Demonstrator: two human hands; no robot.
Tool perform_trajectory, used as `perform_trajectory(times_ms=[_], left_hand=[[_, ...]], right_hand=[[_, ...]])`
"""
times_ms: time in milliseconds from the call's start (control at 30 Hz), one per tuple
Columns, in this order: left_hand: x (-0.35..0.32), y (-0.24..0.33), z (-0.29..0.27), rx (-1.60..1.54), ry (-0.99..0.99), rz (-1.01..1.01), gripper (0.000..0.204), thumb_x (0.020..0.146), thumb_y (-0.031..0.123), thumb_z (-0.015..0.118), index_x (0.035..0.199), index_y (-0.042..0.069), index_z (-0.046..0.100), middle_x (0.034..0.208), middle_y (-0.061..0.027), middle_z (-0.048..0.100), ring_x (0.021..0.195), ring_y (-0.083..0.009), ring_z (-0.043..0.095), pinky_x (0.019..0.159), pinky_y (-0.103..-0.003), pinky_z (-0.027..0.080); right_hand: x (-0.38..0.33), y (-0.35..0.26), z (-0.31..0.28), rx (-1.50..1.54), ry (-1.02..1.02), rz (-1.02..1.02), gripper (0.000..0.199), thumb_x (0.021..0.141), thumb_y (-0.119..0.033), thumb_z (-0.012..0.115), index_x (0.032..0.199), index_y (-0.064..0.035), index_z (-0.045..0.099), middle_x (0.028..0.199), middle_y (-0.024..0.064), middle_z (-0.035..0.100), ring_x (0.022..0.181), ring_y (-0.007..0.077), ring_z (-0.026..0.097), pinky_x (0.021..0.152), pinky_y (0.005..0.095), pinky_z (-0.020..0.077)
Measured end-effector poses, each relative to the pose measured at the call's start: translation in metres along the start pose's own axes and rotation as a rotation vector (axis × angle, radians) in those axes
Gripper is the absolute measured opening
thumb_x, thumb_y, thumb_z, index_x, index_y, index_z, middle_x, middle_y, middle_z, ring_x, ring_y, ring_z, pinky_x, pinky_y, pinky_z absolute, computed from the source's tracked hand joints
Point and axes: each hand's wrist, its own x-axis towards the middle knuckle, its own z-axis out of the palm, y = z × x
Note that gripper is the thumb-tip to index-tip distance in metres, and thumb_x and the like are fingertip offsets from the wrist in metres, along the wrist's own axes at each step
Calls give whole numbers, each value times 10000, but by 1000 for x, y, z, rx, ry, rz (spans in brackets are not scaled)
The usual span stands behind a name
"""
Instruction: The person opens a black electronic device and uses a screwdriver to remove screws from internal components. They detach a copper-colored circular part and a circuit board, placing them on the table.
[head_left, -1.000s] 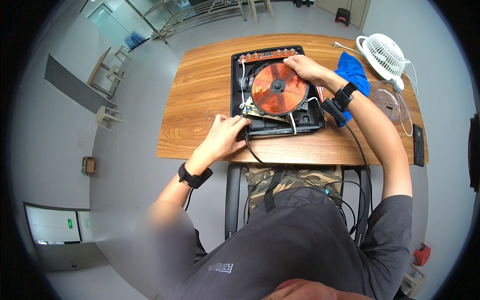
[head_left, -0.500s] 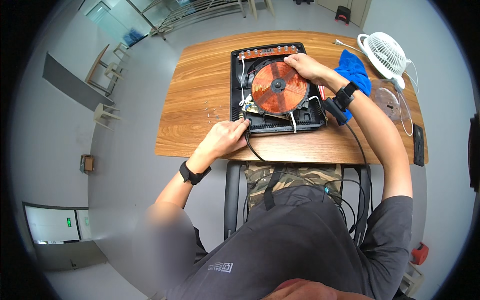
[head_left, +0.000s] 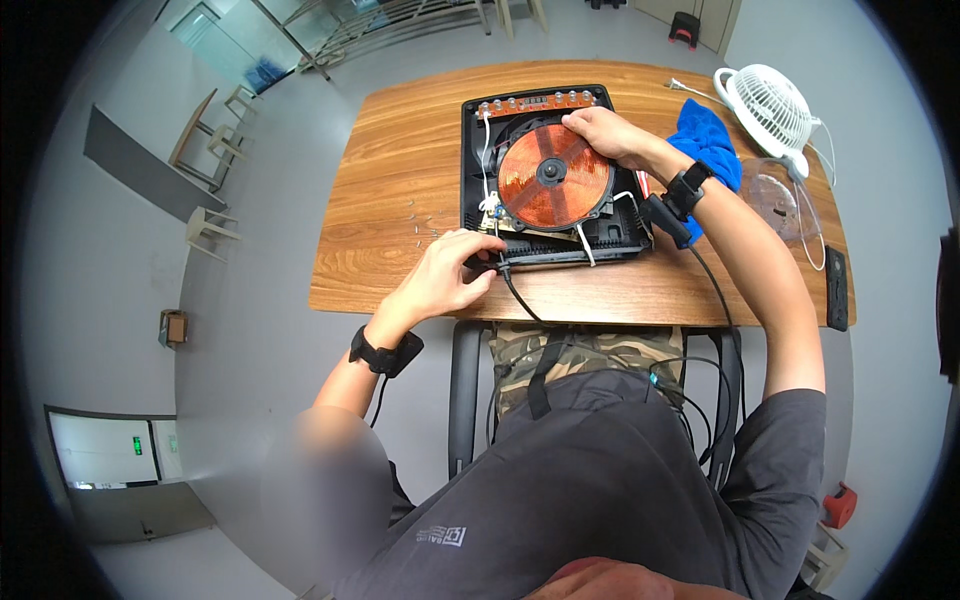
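An opened induction cooker base lies on the wooden table, black, with a round copper coil in its middle and a strip of circuit board along its far edge. My left hand grips the cooker's near left corner, where a black power cord leaves it. My right hand rests on the far right rim of the coil, fingers curled on it. Both wrists wear black bands.
A blue cloth lies right of the cooker, then a white desk fan and a clear round cover. A dark slim device sits at the table's right edge. Small screws lie left of the cooker. Chairs stand far left.
My left hand has slid along the cooker's near edge to its corner. The right hand stays on the coil's rim.
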Motion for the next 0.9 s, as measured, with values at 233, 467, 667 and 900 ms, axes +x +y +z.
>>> perform_trajectory(times_ms=[233, 467, 667, 900], left_hand=[[23, 6, -6, -217, -15, -348, 240, 886, 52, 631, 1120, -3, 638, 772, -63, 691, 655, -124, 646, 656, -286, 529], [57, -20, -27, 31, -171, -312, 381, 805, 146, 725, 1123, -12, 587, 1103, -180, 649, 987, -268, 642, 832, -375, 527], [81, -37, -24, 56, -444, -182, 747, 741, 108, 701, 1422, -50, 438, 1371, -260, 529, 1311, -381, 493, 1135, -423, 396], [88, -51, -5, 128, -555, -97, 817, 762, 257, 810, 1458, 56, 430, 1400, -203, 531, 1335, -379, 464, 1101, -470, 394]], right_hand=[[-3, 5, -4, 15, -20, 20, 385, 1078, -298, 456, 972, 3, 672, 845, 20, 634, 742, 98, 533, 684, 320, 466], [-6, 7, -22, 62, -14, -8, 373, 1082, -294, 457, 1038, 6, 674, 856, 24, 652, 726, 89, 554, 662, 299, 481], [-19, 1, -28, 85, 2, -27, 374, 1088, -287, 455, 1052, 16, 671, 867, 36, 666, 724, 82, 577, 653, 291, 500], [-20, 3, -31, 109, -32, -13, 383, 1091, -289, 449, 1040, 22, 665, 902, 42, 682, 762, 96, 603, 701, 300, 519]])
